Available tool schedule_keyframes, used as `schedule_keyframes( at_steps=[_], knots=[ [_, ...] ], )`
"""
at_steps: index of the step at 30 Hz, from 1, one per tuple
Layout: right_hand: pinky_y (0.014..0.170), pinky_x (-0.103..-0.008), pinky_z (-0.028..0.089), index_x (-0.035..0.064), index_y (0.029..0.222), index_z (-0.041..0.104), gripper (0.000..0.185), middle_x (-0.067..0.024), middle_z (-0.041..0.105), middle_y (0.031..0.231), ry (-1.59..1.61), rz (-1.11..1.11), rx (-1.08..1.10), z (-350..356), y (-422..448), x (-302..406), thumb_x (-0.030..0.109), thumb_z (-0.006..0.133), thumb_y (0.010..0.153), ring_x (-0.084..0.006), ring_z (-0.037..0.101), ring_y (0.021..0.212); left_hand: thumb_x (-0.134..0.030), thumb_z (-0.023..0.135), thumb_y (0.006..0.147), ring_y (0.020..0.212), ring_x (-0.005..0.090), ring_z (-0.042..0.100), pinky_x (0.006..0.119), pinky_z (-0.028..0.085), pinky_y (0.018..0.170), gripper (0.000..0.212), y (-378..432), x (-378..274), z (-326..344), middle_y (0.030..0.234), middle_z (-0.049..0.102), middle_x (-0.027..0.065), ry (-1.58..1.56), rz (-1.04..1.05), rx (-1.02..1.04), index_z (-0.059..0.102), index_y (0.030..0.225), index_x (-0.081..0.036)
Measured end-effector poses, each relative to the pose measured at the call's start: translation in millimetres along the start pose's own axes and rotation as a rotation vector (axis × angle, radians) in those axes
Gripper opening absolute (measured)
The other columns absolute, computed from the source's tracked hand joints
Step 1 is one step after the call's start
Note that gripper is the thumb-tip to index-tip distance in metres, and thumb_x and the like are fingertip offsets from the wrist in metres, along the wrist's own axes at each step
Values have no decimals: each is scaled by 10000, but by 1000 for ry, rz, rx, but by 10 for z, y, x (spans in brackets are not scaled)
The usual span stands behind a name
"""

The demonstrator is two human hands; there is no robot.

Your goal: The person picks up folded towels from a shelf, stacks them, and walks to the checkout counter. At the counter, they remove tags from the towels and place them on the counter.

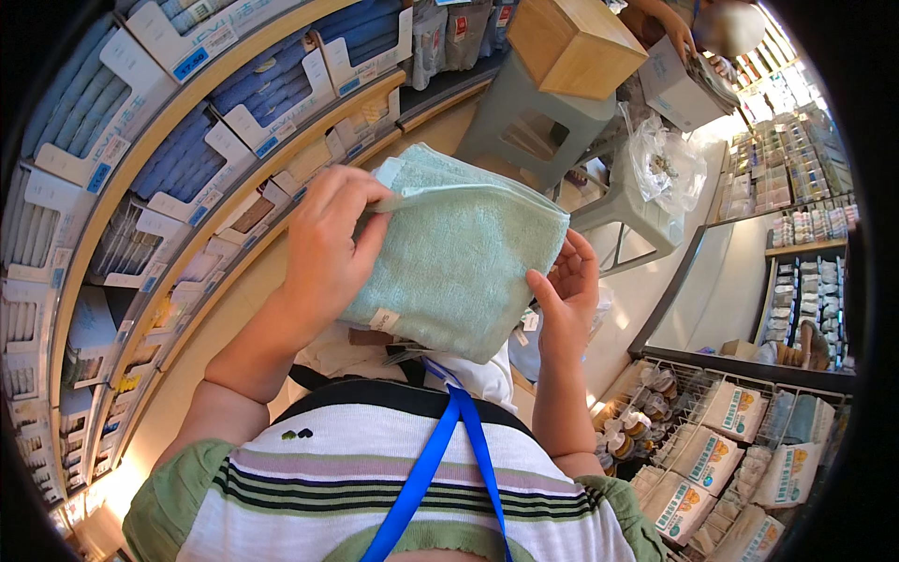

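A pale green terry towel [456, 267], folded in layers, is held up in front of my chest, with a small fabric tag near its lower left corner. My left hand [337, 239] pinches its upper left edge between thumb and fingers. At the towel's right edge, my right hand [572, 288] holds it with the thumb in front and the fingers behind. A blue lanyard [460, 421] hangs down below the towel. Some white and brown cloth items lie partly hidden beneath it.
Shelves of folded towels [260, 91] curve along the left. Ahead, a wooden box [576, 46] rests on a grey plastic stool [527, 126]; another stool [625, 218] bears a clear plastic bag [664, 165]. A co-worker's hand [674, 31] is by a white box [685, 88]. Wire baskets [702, 379] hold packs at lower right.
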State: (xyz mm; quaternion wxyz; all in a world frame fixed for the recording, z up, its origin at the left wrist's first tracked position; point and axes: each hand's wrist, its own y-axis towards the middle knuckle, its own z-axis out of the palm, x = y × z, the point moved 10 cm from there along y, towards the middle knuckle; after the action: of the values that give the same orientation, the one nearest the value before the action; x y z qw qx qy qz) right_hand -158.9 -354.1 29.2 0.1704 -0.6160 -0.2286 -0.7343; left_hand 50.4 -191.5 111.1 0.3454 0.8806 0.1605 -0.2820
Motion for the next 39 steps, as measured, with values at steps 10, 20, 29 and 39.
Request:
schedule_keyframes(
  at_steps=[10, 20, 29, 39],
  knots=[
    [763, -261, 503, 54, 1369, 421, 723, -50, 547, 1188, 29, 47, 247, -72, 156, -178, 72, 792, 749, -113, 565, 966, -80, 621, 864, 743, 260, 624, 321, 470, 692, 176, 385, 241, 427, 838, 642, 156, -191, -264, 243, 608, 1011, 16],
    [676, -368, 505, 61, 837, 692, 113, -129, 677, 852, -1023, -313, -627, -2966, 2082, -127, 171, 666, 822, -300, 653, 764, -22, 556, 854, 691, 380, 539, 428, 406, 606, 49, 303, 133, 767, 774, 533, 186, 119, -59, 245, 526, 878, 10],
    [794, -404, 523, 203, 909, 746, 162, -82, 691, 976, -1414, 103, -662, -3714, 3350, -885, 245, 690, 764, -292, 656, 901, 0, 558, 843, 699, 363, 534, 412, 409, 620, 41, 358, 202, 835, 774, 520, 172, 129, -107, 263, 525, 863, 14],
    [807, -414, 531, 175, 878, 754, 157, -96, 683, 1017, -1654, 129, -527, -3665, 3687, -1184, 238, 665, 764, -298, 652, 940, -9, 560, 842, 712, 331, 539, 390, 414, 639, 38, 375, 243, 866, 777, 534, 165, 125, -127, 252, 538, 863, 14]
  ],
)
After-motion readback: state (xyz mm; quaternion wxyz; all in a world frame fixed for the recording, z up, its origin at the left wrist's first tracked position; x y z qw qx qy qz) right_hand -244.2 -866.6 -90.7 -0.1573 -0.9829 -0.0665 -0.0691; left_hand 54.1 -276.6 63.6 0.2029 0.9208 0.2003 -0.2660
